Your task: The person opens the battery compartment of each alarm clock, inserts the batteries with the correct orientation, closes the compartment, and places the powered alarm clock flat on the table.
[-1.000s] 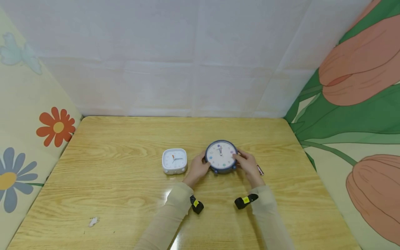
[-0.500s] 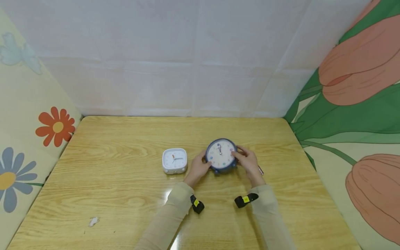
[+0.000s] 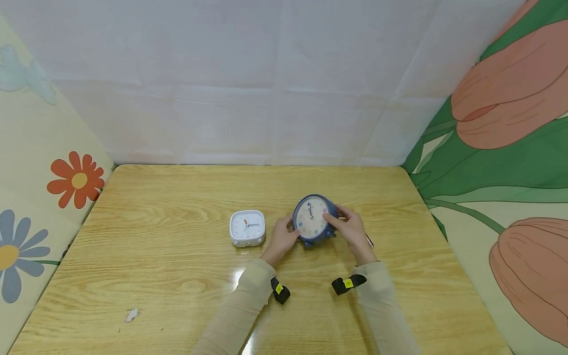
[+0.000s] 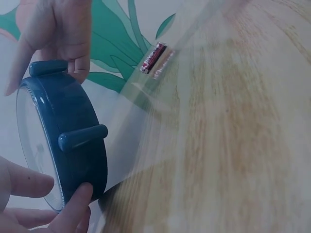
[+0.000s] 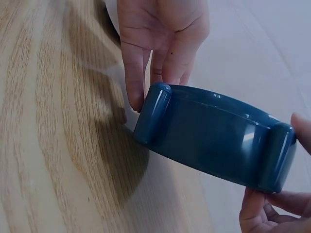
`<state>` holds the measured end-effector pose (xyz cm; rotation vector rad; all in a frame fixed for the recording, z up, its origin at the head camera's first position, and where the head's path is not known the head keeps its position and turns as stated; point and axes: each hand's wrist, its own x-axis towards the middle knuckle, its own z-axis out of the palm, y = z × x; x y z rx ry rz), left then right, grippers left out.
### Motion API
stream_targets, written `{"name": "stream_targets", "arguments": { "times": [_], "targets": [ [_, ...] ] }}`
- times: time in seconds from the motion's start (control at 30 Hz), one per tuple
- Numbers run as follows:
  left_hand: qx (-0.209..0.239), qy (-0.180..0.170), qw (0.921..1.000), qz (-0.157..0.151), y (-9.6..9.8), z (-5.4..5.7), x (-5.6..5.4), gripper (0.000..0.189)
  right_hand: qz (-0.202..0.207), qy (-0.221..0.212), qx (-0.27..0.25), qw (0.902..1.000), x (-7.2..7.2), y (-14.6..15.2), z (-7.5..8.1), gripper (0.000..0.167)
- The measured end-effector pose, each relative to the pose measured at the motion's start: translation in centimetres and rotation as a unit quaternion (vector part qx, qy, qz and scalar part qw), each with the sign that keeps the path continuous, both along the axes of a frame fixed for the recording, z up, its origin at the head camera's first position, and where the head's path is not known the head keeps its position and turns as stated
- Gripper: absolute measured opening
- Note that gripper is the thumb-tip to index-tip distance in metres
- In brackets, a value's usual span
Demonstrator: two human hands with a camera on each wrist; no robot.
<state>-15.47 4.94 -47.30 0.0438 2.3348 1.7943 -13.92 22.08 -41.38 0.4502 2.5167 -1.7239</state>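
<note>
A round alarm clock [image 3: 312, 217] with a dark blue case, a pale face and stubby feet is held by both hands, its face turned a little to the left. In the head view my left hand [image 3: 281, 237] pinches its left edge, thumb at the front. My right hand [image 3: 353, 232] grips its right side, with the thumb on the face. The left wrist view shows the blue case [image 4: 73, 121] from its footed underside, tilted above the table. The right wrist view shows the same underside [image 5: 209, 136] between both hands. Fingers behind the clock are partly hidden.
Left of the hands, a white rounded-square alarm clock [image 3: 247, 228] stands on the wooden table [image 3: 177, 276]. A small dark red and silver cylinder, like a battery [image 4: 154, 58], lies beyond the right hand. A white cloth-like wall [image 3: 266, 133] rises behind the table.
The blue clock has turned so its face points more to the left, showing more of the case's right side. Its top has shifted slightly up and left. Both hands stay on it.
</note>
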Motion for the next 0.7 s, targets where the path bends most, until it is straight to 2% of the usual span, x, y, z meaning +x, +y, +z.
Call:
{"name": "stream_targets", "arguments": {
  "times": [0.1, 0.27, 0.53, 0.7],
  "targets": [
    [-0.002, 0.007, 1.0000, 0.004, -0.04, 0.11, 0.11, 0.050, 0.003, 0.006, -0.021, 0.9998, -0.01, -0.05, -0.06, 0.054],
    [-0.035, 0.030, 0.9989, -0.005, -0.26, 0.48, 0.26, 0.045, 0.003, 0.011, -0.068, 0.9976, 0.02, -0.06, -0.14, 0.046],
    [-0.046, 0.016, 0.9986, -0.021, -0.39, 0.96, 0.12, 0.054, -0.009, 0.001, -0.117, 0.9931, -0.04, -0.17, -0.26, 0.043],
    [-0.049, 0.014, 0.9983, -0.029, -0.44, 0.98, -0.01, 0.054, -0.009, -0.020, -0.148, 0.9887, -0.08, -0.22, -0.29, 0.043]
  ]
}}
